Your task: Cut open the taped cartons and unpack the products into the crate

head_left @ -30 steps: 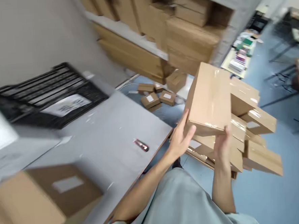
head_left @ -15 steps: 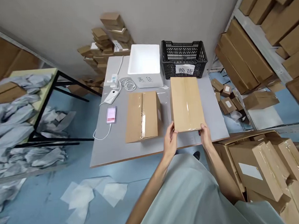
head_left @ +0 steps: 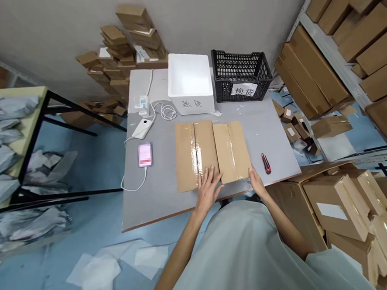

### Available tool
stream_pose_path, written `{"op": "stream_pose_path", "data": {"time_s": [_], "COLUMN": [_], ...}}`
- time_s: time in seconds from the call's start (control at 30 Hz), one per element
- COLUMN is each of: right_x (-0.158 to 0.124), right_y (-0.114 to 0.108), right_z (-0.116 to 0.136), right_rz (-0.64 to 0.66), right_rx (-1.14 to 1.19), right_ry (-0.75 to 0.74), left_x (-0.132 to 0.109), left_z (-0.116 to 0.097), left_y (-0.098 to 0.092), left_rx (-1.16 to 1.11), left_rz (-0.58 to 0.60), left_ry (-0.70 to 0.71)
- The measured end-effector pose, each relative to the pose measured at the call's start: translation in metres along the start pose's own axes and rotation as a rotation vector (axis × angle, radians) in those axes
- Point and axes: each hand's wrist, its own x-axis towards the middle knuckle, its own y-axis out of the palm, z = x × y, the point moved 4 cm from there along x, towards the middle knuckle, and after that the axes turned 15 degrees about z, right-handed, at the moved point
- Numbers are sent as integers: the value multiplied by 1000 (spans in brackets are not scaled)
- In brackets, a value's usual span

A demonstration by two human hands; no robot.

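Note:
Two taped cardboard boxes lie side by side on the grey table (head_left: 157,199). The right box (head_left: 231,150) touches the left box (head_left: 194,153). My left hand (head_left: 209,187) lies flat with fingers spread on the near end of the left box, close to the seam between the two. My right hand (head_left: 256,182) rests with fingers extended against the near right corner of the right box. A red and black utility knife (head_left: 266,163) lies on the table just right of that box.
A white foam bin (head_left: 190,83) and a black plastic crate (head_left: 240,74) stand at the table's back. A phone (head_left: 145,154) on a cable, a white charger (head_left: 142,128). Stacked cartons (head_left: 344,205) at my right, shelves of boxes (head_left: 320,67), grey mailer bags (head_left: 4,161) at left.
The box I carried from the pile at my right now rests on the table, pushed up against the other box. My hands have gone from gripping it to resting on the boxes.

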Motion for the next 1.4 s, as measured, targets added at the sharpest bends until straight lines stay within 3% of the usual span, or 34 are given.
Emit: {"op": "stream_pose_path", "data": {"time_s": [0.07, 0.13, 0.23, 0.3, 0.4, 0.5, 0.57, 0.67, 0.83, 0.97, 1.1, 1.17, 1.27, 1.33, 1.4], "right_x": [7, 24, 50, 52, 21, -37, -90, -194, -357, -453, -532, -556, -564, -560, -559], "right_y": [4, 10, 19, 17, -4, -47, -88, -152, -233, -290, -343, -361, -378, -384, -384], "right_z": [1, 14, 42, 53, 46, 16, -12, -60, -141, -210, -289, -326, -362, -370, -367], "right_rz": [-6, -5, 1, -28, -154, -252, -382, -706, -1204, -1457, -1632, -1629, -1533, -1482, -1459], "right_rx": [36, 32, -2, 2, 41, 90, 132, 207, 282, 236, 281, 418, 536, 544, 513], "right_ry": [22, -55, -148, -150, -137, -137, -136, -98, -35, 78, 376, 512, 549, 508, 443], "left_x": [9, 23, 43, 50, 56, 69, 83, 95, 97, 81, 47, 33, 23, 21, 20], "left_z": [12, 24, 37, 34, 6, -45, -96, -187, -333, -447, -553, -591, -621, -629, -633], "left_y": [4, 2, -16, -28, -33, -12, 18, 73, 157, 234, 330, 377, 433, 456, 463], "left_rx": [51, 59, 38, 14, -40, -106, -172, -256, -323, -335, -286, -230, -90, -17, 0], "left_rz": [50, 73, 63, 25, -109, -189, -102, 136, 421, 669, 927, 1027, 1118, 1159, 1175], "left_ry": [5, -6, -19, 10, 132, 259, 395, 577, 711, 721, 770, 760, 652, 568, 524]}}
